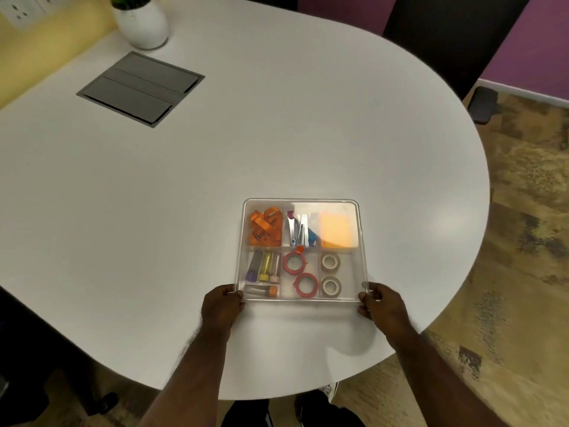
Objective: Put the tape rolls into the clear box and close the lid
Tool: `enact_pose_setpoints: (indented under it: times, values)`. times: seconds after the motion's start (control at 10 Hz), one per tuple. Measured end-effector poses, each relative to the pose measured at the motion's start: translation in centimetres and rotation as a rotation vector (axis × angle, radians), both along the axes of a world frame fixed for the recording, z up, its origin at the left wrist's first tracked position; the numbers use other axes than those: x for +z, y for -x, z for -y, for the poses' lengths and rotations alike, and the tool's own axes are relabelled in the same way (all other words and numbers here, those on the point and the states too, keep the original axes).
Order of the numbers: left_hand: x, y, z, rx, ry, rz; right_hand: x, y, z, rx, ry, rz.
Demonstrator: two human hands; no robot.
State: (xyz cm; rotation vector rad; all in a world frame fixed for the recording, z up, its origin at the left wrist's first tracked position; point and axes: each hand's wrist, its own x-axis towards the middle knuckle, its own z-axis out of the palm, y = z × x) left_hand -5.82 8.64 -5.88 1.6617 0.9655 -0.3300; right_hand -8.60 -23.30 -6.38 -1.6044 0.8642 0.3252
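A clear box (pixel 360 229) with compartments sits on the white table near its front edge, a clear lid lying over it. Two red tape rolls (pixel 294 262) (pixel 306 284) lie in the near middle compartment. Two beige tape rolls (pixel 330 262) (pixel 331 286) lie in the near right compartment. My left hand (pixel 222 306) grips the box's near left corner. My right hand (pixel 381 303) grips the near right corner.
Other compartments hold orange clips (pixel 264 226), a stapler (pixel 300 231), an orange pad (pixel 335 231) and coloured tubes (pixel 263 268). A grey cable hatch (pixel 140 87) and a white plant pot (pixel 140 21) stand at the far left. The table edge (pixel 462 288) curves close on the right.
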Motion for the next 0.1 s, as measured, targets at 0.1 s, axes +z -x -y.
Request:
enact_pose_setpoints:
  times: [0.1]
  values:
    - [0.26,-0.08,-0.27,-0.132,-0.130,-0.022,-0.09,1.25,-0.24,-0.004,-0.042,-0.014]
